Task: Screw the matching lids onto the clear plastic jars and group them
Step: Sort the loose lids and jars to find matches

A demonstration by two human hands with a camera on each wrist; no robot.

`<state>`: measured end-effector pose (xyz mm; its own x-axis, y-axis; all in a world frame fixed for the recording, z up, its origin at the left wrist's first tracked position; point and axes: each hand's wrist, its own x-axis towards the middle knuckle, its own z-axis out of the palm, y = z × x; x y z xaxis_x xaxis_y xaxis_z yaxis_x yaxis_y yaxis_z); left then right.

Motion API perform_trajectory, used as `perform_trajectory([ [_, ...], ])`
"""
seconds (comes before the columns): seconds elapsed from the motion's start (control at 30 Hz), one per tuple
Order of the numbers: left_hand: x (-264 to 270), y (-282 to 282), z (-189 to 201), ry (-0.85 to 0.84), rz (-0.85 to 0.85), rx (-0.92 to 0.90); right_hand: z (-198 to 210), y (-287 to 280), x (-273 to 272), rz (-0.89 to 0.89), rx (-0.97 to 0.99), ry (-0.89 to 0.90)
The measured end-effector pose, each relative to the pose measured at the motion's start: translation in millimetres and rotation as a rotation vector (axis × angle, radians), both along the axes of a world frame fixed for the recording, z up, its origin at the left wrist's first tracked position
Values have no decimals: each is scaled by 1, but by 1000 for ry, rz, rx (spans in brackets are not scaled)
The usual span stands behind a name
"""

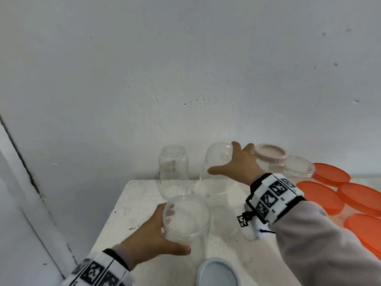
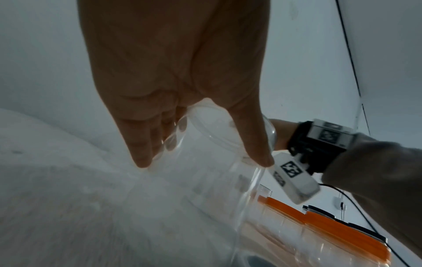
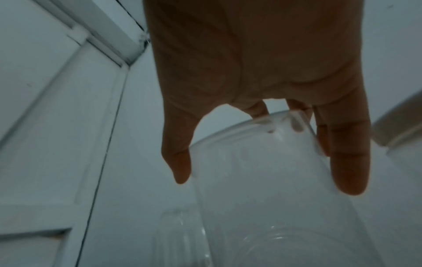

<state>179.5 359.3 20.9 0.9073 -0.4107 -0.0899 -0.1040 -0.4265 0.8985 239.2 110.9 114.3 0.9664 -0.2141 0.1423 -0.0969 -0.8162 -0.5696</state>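
**Both hands on open jars**

The left hand [image 1: 152,236] is gripping a lidless clear jar [image 1: 186,218] near the white table's [image 1: 132,203] front. The right hand [image 1: 237,165] is clasping a taller clear jar [image 1: 218,172] standing by the wall, beside the pink-lidded jar [image 1: 270,155].

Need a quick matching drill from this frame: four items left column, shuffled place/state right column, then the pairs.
1. left hand
2. right hand
3. pink lid
4. pale blue lid

a. near table edge, lying loose
b. on a jar at the back
c. grips the wide open jar in front
d. on top of the inverted jar by the wall

Pairs: 1-c, 2-d, 3-b, 4-a
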Motion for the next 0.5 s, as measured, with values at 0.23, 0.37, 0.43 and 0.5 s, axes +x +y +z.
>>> perform_trajectory([
  [0.23,16,-32,24,-36,-30,2,26,-43,-84,-99,285,-211],
  [0.37,23,-80,25,-14,-117,-38,17,-63,-128,-198,444,-329],
  [0.43,25,-106,23,12,-160,-63,11,-73,-144,-239,465,-361],
  [0.5,26,-129,21,29,-190,-59,6,-84,-157,-269,480,-404],
])
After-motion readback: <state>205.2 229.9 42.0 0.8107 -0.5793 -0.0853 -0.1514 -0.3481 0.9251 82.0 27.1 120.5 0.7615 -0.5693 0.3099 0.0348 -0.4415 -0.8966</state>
